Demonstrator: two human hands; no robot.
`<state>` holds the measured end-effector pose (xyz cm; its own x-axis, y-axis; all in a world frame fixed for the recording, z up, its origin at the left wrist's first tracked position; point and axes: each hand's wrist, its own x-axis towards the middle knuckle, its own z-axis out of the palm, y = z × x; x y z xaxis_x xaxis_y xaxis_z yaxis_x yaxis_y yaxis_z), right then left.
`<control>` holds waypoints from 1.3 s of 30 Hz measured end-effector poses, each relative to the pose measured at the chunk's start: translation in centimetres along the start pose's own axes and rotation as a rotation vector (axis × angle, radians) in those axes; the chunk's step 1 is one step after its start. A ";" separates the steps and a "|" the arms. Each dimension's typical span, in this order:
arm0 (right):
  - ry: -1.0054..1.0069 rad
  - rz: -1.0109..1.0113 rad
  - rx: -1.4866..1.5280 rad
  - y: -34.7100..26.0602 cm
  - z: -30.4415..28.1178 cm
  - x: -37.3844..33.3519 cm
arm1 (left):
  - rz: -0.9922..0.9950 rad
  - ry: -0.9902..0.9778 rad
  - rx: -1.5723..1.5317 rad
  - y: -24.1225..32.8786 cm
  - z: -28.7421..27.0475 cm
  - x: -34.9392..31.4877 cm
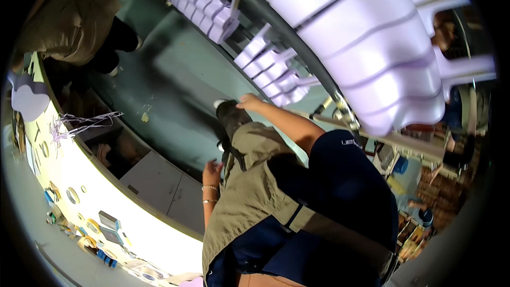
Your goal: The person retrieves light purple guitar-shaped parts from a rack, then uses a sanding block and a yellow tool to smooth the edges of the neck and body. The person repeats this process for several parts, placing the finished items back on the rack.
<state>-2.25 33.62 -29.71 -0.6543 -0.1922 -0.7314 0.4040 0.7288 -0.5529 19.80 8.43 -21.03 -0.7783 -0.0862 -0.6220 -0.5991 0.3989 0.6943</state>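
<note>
My left hand [212,171], with bracelets at the wrist, hangs beside my brown apron [247,186]. Its fingers are loosely bent and apart, with nothing seen in them. It is nearest to the front of the long lit table [159,232]. My right hand [249,101] reaches out in front of me over the floor, below a rack of lilac panels [273,72]. Its fingers look curled together, and nothing shows sticking out of them. Neither hand touches the table or the panels.
Larger lilac panels [372,48] with stems hang along a dark rail [287,29] at upper right. Lilac strips [87,123] overhang the table edge, near a lilac cut-out shape [30,99]. Tape rolls [72,195] lie on the table. A person in brown [74,24] stands at far left.
</note>
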 end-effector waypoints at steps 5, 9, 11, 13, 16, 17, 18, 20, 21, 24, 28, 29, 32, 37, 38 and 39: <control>0.430 0.373 0.603 4.5 -12.1 14.9 | -0.405 0.177 -0.236 -7.6 3.3 -4.1; 0.552 0.085 0.023 2.4 -20.8 18.0 | -0.587 0.416 -0.899 -11.8 5.5 -8.7; 0.681 0.188 -0.035 4.7 -23.2 19.3 | -0.612 0.274 -0.510 -12.9 4.9 -9.6; 0.807 0.273 0.037 5.2 -25.1 20.9 | -0.685 0.289 -0.638 -9.8 7.6 -8.5; 0.993 0.386 0.353 5.6 -25.1 22.1 | -0.781 0.392 -0.595 -9.6 11.4 -8.0; 1.095 0.416 0.511 6.4 -24.6 21.9 | -0.698 0.390 -0.217 -10.8 12.0 -7.2; 1.175 0.381 0.674 4.9 -23.8 23.2 | -0.737 0.365 -0.137 -8.8 10.5 -5.4; 1.338 0.286 0.936 5.0 -23.0 24.4 | -0.639 0.414 -0.229 -6.2 9.4 -2.0; 1.392 0.231 1.059 5.5 -23.2 24.6 | -0.585 0.419 -0.271 -4.9 8.9 -0.6; 0.952 0.294 1.041 -6.8 -15.0 16.1 | -0.525 0.477 -0.204 -2.4 6.2 1.0; 0.554 0.305 1.242 -9.7 -6.0 13.2 | -0.330 0.375 -0.159 4.0 1.4 3.6; 0.412 -0.079 1.068 -5.8 -4.1 15.1 | -0.245 0.341 -0.102 6.2 0.3 5.1; 0.051 -0.512 0.395 -14.2 2.5 8.2 | -0.014 0.667 0.204 9.7 -3.4 4.8; -0.413 -1.092 -0.440 -31.7 2.4 -10.1 | 0.293 0.720 0.044 10.3 -8.9 1.9; -0.494 -1.183 -0.382 -34.2 2.6 -12.9 | 0.276 0.652 -0.224 9.6 -9.6 0.8; -0.579 -1.268 -0.320 -36.1 3.3 -15.7 | 0.286 0.846 -0.317 7.7 -9.1 0.7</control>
<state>-4.43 8.12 0.45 -0.0776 -0.9937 0.0806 -0.4559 -0.0365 -0.8893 12.94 3.19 -12.78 -0.7072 -0.7064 -0.0308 -0.2912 0.2513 0.9231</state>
